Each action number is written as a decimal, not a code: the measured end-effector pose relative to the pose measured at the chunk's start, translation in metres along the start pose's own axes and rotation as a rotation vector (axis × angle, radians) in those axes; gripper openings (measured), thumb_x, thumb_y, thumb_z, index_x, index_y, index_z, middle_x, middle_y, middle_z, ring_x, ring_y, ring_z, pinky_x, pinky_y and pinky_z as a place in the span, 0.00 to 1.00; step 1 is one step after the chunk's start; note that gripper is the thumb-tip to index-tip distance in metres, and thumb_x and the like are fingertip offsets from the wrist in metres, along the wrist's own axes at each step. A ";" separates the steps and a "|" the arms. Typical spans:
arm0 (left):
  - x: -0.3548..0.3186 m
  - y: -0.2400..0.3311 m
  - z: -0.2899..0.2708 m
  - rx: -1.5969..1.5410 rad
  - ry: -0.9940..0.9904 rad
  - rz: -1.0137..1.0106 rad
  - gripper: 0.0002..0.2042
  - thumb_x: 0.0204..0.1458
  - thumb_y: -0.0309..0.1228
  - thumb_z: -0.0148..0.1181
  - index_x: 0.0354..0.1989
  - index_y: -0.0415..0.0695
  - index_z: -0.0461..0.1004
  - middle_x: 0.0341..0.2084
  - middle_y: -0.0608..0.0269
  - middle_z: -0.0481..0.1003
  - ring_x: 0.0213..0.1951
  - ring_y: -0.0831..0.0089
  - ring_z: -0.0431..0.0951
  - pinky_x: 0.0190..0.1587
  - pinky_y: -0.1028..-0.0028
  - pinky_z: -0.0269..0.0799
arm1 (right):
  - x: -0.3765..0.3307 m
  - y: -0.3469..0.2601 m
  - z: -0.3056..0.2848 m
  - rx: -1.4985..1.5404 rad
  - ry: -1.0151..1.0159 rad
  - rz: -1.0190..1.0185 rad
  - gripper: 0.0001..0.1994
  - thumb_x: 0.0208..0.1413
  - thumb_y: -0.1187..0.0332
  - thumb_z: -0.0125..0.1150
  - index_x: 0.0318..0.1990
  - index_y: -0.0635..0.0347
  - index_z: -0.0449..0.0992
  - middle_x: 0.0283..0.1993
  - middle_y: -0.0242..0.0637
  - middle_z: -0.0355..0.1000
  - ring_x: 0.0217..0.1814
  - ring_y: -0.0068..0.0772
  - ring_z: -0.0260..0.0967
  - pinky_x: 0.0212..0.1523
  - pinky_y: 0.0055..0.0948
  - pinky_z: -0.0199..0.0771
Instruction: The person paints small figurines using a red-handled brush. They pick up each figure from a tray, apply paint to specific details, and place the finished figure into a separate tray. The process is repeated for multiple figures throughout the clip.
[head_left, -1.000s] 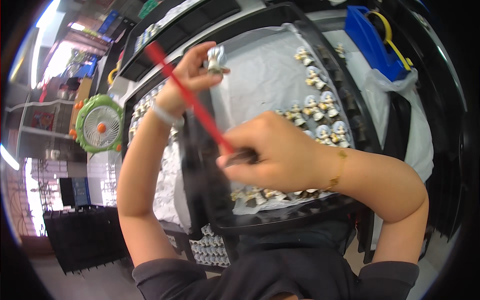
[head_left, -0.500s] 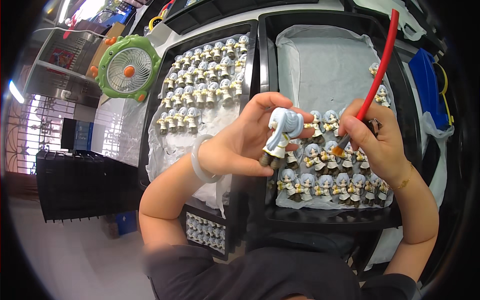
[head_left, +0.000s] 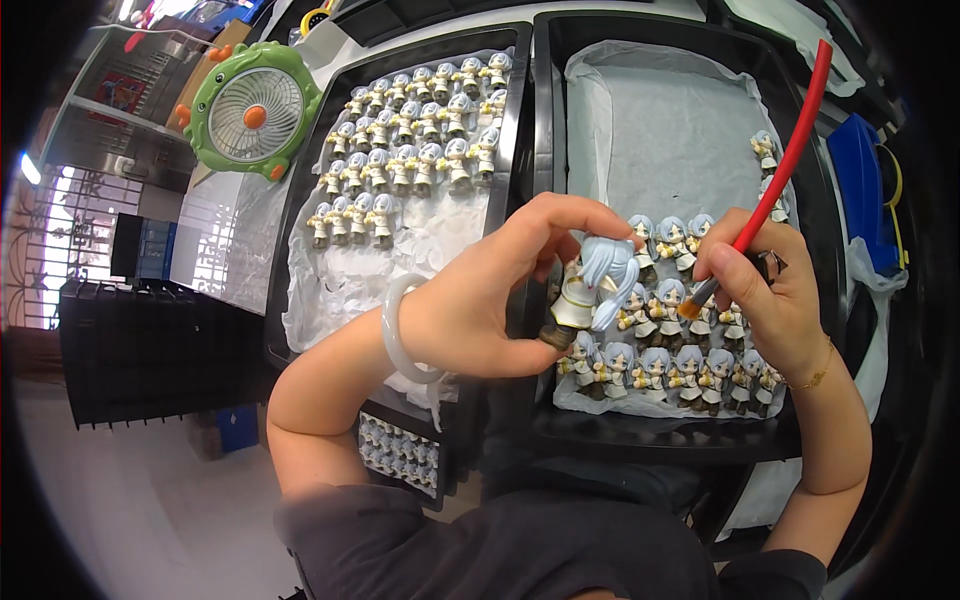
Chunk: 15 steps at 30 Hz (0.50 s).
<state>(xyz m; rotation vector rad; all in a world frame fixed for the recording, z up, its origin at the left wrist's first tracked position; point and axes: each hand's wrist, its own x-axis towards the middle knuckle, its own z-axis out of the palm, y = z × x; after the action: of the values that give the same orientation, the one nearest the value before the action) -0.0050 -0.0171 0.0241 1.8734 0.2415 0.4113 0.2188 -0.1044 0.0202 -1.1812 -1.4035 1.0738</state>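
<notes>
Between the thumb and fingers of my left hand [head_left: 475,290] is a small figurine [head_left: 592,290] with pale blue hair, a white coat and brown boots, held up over the right tray. My right hand [head_left: 765,285] grips a brush [head_left: 745,235] with a long red handle; its brown bristles point down and left, apart from the figurine. Below both hands, the right black tray [head_left: 640,432] holds rows of similar figurines [head_left: 687,368] on white lining. Two more lie along that tray's right side.
The left black tray [head_left: 512,120] carries several rows of figurines [head_left: 405,165] on crumpled lining. A green fan [head_left: 255,118] stands beyond its left side. At the far right is a blue bin [head_left: 858,185]. Below the left tray, another batch of figurines [head_left: 398,455] shows.
The figurine has turned in my left hand, its ponytail now toward the right, and moved slightly right. My right hand still holds the brush, shifted a little right. The view has shifted slightly.
</notes>
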 end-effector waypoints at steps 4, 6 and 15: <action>0.002 0.015 -0.003 0.482 -0.005 0.026 0.33 0.25 0.26 0.61 0.47 0.38 0.59 0.41 0.56 0.64 0.40 0.66 0.66 0.42 0.70 0.61 | -0.001 0.001 -0.001 -0.014 -0.008 0.023 0.10 0.53 0.65 0.51 0.24 0.62 0.69 0.17 0.25 0.62 0.17 0.11 0.53 0.19 0.14 0.52; 0.001 0.014 0.000 0.590 0.040 0.050 0.33 0.22 0.28 0.61 0.46 0.38 0.62 0.37 0.57 0.64 0.36 0.65 0.65 0.39 0.71 0.61 | -0.001 0.002 0.001 -0.014 -0.001 0.011 0.10 0.53 0.65 0.51 0.24 0.62 0.69 0.17 0.25 0.62 0.17 0.11 0.53 0.19 0.14 0.52; 0.000 0.012 0.005 0.658 0.085 0.049 0.33 0.21 0.26 0.60 0.46 0.40 0.64 0.32 0.58 0.64 0.34 0.62 0.65 0.37 0.70 0.61 | -0.001 0.001 0.001 -0.045 -0.018 0.023 0.10 0.52 0.65 0.51 0.24 0.63 0.69 0.19 0.26 0.64 0.18 0.13 0.55 0.20 0.15 0.54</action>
<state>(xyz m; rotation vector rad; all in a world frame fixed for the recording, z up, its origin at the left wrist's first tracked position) -0.0029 -0.0258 0.0343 2.5120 0.4267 0.4822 0.2182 -0.1051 0.0191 -1.2250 -1.4372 1.0760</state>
